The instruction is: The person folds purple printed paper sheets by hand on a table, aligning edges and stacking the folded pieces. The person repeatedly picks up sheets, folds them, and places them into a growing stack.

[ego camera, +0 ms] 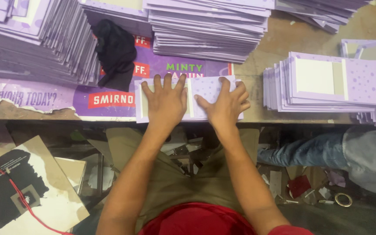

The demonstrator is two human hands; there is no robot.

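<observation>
Item: lilac dotted card cover (205,89), centre of frame at table edge (283,118). Left hand (165,101) and right hand (225,103) spread flat, pressing it. Step judged: flattening the fold; next needs even pressure. Finished stack (327,82) right; black cloth (116,52) upper left.

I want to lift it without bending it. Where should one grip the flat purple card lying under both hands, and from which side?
Probably at its near long edge: the purple card lies flat at the table's front edge, so fingers could pinch there from the person's side. Left hand and right hand press it flat.
</observation>
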